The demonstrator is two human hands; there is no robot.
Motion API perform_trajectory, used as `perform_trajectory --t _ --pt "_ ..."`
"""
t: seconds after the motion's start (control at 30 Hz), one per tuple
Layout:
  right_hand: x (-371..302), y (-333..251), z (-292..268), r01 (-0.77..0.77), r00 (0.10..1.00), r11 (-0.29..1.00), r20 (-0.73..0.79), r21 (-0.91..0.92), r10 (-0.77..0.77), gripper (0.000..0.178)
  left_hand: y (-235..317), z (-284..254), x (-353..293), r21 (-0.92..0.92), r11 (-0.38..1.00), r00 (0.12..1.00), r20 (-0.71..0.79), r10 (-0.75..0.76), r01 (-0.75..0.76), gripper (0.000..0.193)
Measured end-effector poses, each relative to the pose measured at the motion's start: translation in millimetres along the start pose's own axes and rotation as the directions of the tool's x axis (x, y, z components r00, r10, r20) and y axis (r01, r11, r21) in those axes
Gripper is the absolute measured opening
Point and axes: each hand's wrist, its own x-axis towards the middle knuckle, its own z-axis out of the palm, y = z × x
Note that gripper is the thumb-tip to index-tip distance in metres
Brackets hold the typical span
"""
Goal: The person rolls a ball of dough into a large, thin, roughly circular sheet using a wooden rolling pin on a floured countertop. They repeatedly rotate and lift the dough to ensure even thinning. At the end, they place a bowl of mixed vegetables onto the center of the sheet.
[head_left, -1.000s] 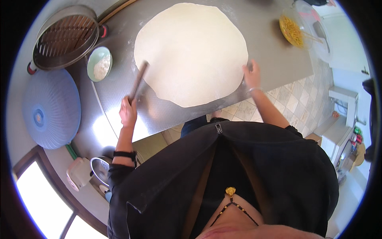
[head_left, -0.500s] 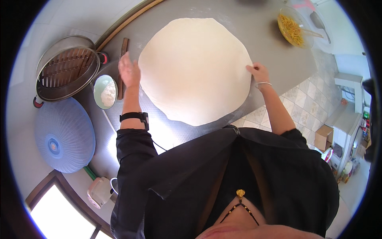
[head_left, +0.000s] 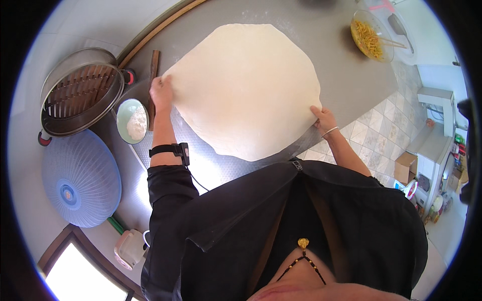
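Note:
A wide, thin sheet of pale rolled dough (head_left: 248, 90) lies on the grey worktop. My left hand (head_left: 161, 93) pinches its left edge, and the sheet is drawn out to a point there. At the right edge, lower down, my right hand (head_left: 324, 118) grips the dough between thumb and fingers. Close by my left hand is a narrow dark wooden stick (head_left: 153, 75), partly hidden by the hand and wrist. Left of that stands a pale green bowl (head_left: 122, 125) with white flour (head_left: 136, 125) in it.
A metal steamer pan with a slatted rack (head_left: 83, 95) and a blue mesh cover (head_left: 95, 175) stand at the left. A glass bowl of yellow shredded food (head_left: 369, 40) with chopsticks sits far right. A wooden strip (head_left: 160, 27) edges the worktop; tiled floor (head_left: 371, 128) shows at right.
My left hand has gone from open beside the dough to pinching its left edge, pulling it outward. My right hand has moved down along the right edge and holds it there.

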Motion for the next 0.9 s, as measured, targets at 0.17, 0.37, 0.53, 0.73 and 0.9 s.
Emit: perform_trajectory --t 0.17,0.37,0.53,0.73,0.9 --pt "-6.3 9.4 -5.6 -0.119 0.993 0.990 0.027 0.081 0.117 0.028 -21.4 -22.6 -17.3 -0.374 0.818 0.866 0.421 -0.268 0.436 0.034" --pt "-36.2 24.9 19.0 -0.279 0.951 0.958 0.156 0.060 0.267 0.035 -7.3 -53.4 -114.0 -0.232 0.727 0.652 0.664 -0.367 0.646 0.041" --pt "-53.1 44.3 58.4 -0.293 0.952 0.956 0.093 -0.005 0.292 0.039 17.0 -35.5 -183.1 0.267 0.945 0.850 0.437 -0.294 0.190 0.033" --pt "-55.0 45.4 46.5 -0.192 0.979 0.916 0.129 0.352 0.155 0.033 14.8 -31.6 -200.1 -0.768 0.411 0.859 0.346 -0.379 0.491 0.029" --pt "-37.8 49.2 51.2 -0.213 0.969 0.871 0.207 0.443 0.131 0.033 18.2 -8.2 -222.2 -0.548 0.443 0.702 0.490 -0.518 0.710 0.033"
